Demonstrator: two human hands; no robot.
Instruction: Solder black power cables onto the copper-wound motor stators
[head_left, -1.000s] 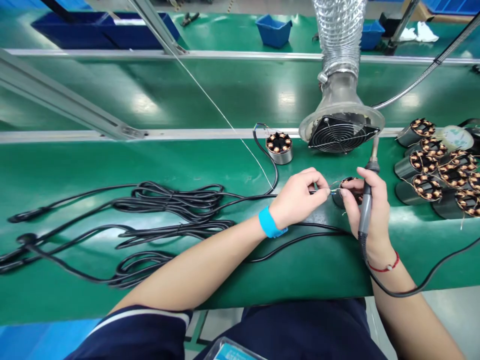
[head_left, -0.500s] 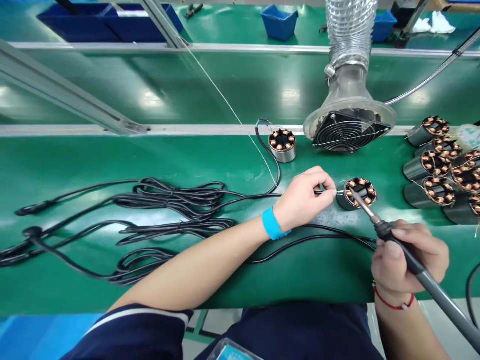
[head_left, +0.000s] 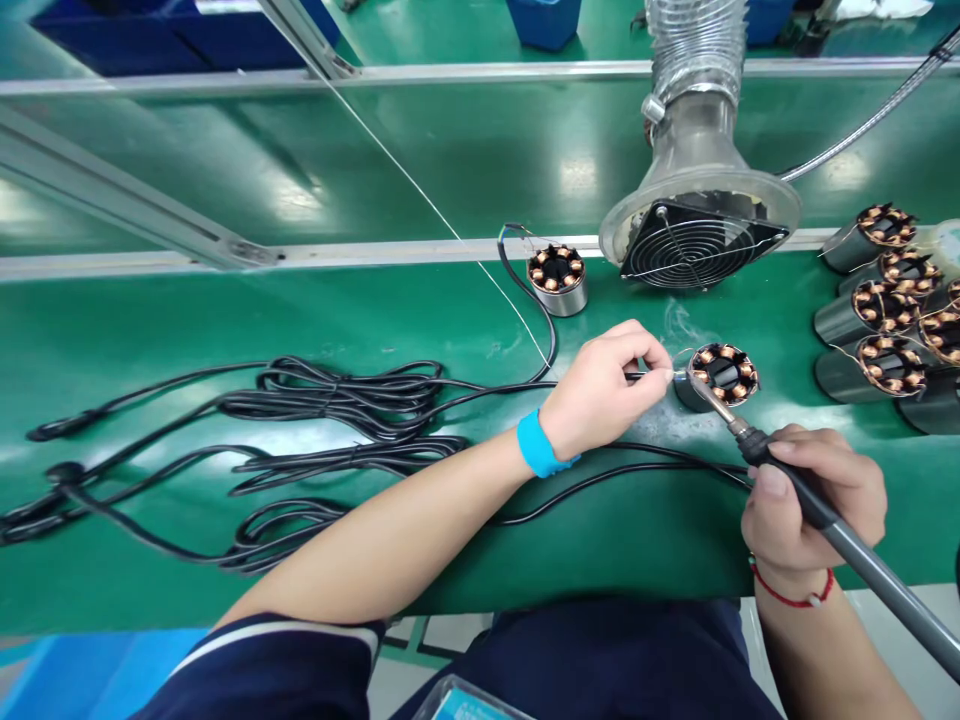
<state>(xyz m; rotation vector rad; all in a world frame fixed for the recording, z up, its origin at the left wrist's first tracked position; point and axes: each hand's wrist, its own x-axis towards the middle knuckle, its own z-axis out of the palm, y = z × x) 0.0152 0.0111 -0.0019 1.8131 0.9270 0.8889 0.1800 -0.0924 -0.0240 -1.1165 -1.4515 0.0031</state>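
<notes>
My left hand [head_left: 604, 385], with a blue band at the wrist, pinches the stripped end of a black power cord [head_left: 525, 386] between thumb and fingers. Its thin wires reach the left rim of a motor stator [head_left: 724, 372], a steel ring with copper coils standing on the bench. In my right hand [head_left: 821, 495] is a soldering iron [head_left: 862, 565], held like a pen. The iron's tip meets the wires at the stator's left side, and a wisp of smoke rises there. A thin pale strand [head_left: 420, 190] runs down from above to behind my left hand.
Another stator [head_left: 556, 280] with a cord attached stands behind my left hand. Over the bench hangs a fume extractor hood [head_left: 697, 230]. Several stators [head_left: 885, 310] are grouped at right. Coiled black cords [head_left: 337, 400] lie at left. A metal rail [head_left: 375, 252] edges the bench.
The soldering iron's tip has shifted left, from the stator's top to the wires at its left edge. Smoke now shows. The camera view has tilted slightly; my left hand keeps its pinch.
</notes>
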